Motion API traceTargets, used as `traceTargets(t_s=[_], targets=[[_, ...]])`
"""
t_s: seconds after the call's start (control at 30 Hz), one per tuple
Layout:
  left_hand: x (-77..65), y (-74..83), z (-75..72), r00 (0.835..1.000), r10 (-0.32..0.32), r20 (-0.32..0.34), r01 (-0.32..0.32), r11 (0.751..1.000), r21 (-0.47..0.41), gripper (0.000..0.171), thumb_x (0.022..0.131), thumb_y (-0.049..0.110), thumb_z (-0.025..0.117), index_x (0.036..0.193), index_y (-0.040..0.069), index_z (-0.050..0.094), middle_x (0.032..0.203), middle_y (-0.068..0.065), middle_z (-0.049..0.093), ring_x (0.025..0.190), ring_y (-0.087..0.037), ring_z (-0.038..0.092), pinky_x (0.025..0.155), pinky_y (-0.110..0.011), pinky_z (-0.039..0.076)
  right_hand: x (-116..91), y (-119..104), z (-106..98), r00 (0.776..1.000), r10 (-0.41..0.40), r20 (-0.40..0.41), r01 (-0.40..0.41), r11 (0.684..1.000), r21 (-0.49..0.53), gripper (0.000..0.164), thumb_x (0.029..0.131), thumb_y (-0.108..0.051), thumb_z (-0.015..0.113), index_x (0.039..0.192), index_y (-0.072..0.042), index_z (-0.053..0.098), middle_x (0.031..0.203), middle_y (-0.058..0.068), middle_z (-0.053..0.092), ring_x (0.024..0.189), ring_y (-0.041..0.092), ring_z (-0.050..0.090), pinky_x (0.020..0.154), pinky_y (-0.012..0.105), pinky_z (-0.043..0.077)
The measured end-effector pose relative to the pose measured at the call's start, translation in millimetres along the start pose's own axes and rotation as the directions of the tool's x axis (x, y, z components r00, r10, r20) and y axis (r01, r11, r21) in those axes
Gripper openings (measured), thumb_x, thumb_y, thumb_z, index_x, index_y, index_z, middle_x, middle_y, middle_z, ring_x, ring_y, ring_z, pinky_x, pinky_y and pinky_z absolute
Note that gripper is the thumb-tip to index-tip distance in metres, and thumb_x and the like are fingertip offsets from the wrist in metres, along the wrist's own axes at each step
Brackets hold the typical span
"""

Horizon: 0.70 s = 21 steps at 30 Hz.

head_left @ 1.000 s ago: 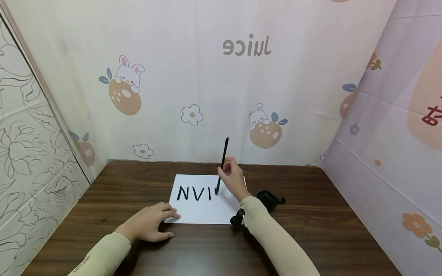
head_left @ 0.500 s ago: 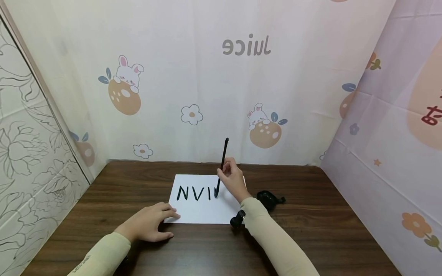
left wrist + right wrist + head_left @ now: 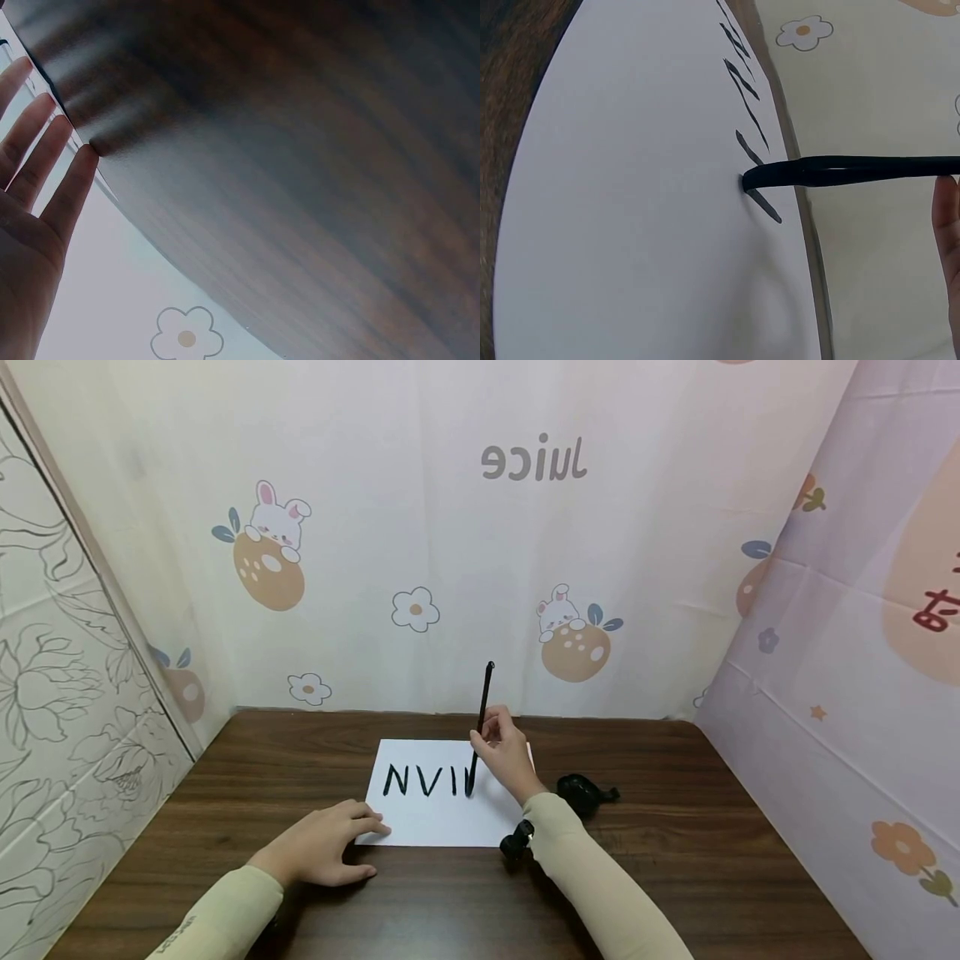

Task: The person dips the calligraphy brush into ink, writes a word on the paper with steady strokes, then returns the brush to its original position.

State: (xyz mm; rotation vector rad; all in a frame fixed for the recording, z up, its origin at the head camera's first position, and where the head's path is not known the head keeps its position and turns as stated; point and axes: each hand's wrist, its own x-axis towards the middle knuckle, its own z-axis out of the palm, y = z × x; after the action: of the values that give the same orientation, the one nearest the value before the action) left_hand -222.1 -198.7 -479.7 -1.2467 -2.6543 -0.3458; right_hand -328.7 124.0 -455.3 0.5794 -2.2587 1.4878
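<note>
On wooden table (image 3: 465,910), white paper (image 3: 442,827) lies flat, black strokes (image 3: 427,781) across far half. Right hand (image 3: 507,753) pinches dark brush (image 3: 485,692) around middle, nearly upright, tip on paper at rightmost strokes. Left hand (image 3: 324,843) spread, gripping nothing, touching paper's near left corner.

Straight ahead of you, a pale back cloth (image 3: 360,435) fills the view, "Juice" (image 3: 534,458) reading backwards up high! Below it, bunnies (image 3: 277,522) peek over orange fruit (image 3: 270,581), white flowers (image 3: 416,610) scattered between. To your left, a white panel (image 3: 45,602) with outlined blooms; to your right, a creased lilac-tinged cloth (image 3: 810,777) with a small star (image 3: 817,712). And beneath, your dark wood-grained surface (image 3: 712,860), catching a soft sheen up close.
</note>
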Motion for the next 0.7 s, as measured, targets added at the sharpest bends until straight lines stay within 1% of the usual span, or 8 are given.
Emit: traceTargets(t_s=[0.17, 0.33, 0.5, 0.63, 0.7], targets=[[0.3, 0.4, -0.7, 1.0, -0.003, 0.005, 0.004, 1.0, -0.005, 0.044, 0.082, 0.043, 0.077, 0.12, 0.023, 0.07, 0.121, 0.002, 0.061, 0.106, -0.016, 0.061, 0.082, -0.038, 0.054, -0.3, -0.3, 0.9, 1.0, 0.005, 0.024, -0.006, 1.0, 0.029, 0.028, 0.093, -0.005, 0.068, 0.109, -0.015, 0.047, 0.086, 0.004, 0.053, 0.081, 0.017, 0.057, 0.069, 0.027, 0.054], [0.1, 0.8, -1.2, 1.0, -0.004, 0.002, 0.004, 1.0, -0.005, 0.043, 0.082, 0.042, 0.077, 0.12, 0.023, 0.07, 0.121, 0.002, 0.061, 0.106, -0.016, 0.061, 0.082, -0.037, 0.054, -1.6, -1.1, 2.1, 0.999, 0.009, 0.035, -0.011, 0.999, 0.039, 0.028, 0.093, -0.005, 0.069, 0.11, -0.014, 0.049, 0.086, 0.003, 0.053, 0.082, 0.015, 0.058, 0.071, 0.027, 0.054], [0.1, 0.9, -1.1, 1.0, -0.005, 0.008, 0.005, 1.0, -0.005, 0.044, 0.082, 0.042, 0.077, 0.121, 0.023, 0.07, 0.121, 0.001, 0.061, 0.106, -0.016, 0.06, 0.082, -0.037, 0.054, -2.5, -3.9, 2.8, 0.999, 0.019, 0.041, -0.02, 0.999, 0.039, 0.029, 0.093, -0.004, 0.069, 0.113, -0.009, 0.05, 0.088, 0.007, 0.055, 0.082, 0.019, 0.057, 0.072, 0.03, 0.054], [0.2, 0.6, -1.1, 1.0, -0.008, 0.012, 0.008, 1.0, -0.009, 0.043, 0.083, 0.042, 0.077, 0.121, 0.023, 0.07, 0.121, 0.002, 0.061, 0.106, -0.016, 0.06, 0.082, -0.037, 0.054, -2.0, -4.4, 2.6, 0.999, 0.02, 0.05, -0.021, 0.999, 0.031, 0.029, 0.093, -0.005, 0.068, 0.112, -0.013, 0.049, 0.088, 0.005, 0.054, 0.082, 0.017, 0.057, 0.071, 0.029, 0.054], [0.2, 0.3, -1.0, 1.0, -0.006, 0.01, 0.006, 1.0, -0.008, 0.043, 0.082, 0.042, 0.077, 0.121, 0.023, 0.069, 0.121, 0.002, 0.061, 0.106, -0.016, 0.061, 0.082, -0.037, 0.054, -0.9, -4.5, 1.7, 0.999, 0.008, 0.051, -0.009, 1.0, 0.019, 0.028, 0.093, -0.005, 0.068, 0.111, -0.014, 0.049, 0.087, 0.003, 0.054, 0.081, 0.016, 0.057, 0.071, 0.027, 0.054]])
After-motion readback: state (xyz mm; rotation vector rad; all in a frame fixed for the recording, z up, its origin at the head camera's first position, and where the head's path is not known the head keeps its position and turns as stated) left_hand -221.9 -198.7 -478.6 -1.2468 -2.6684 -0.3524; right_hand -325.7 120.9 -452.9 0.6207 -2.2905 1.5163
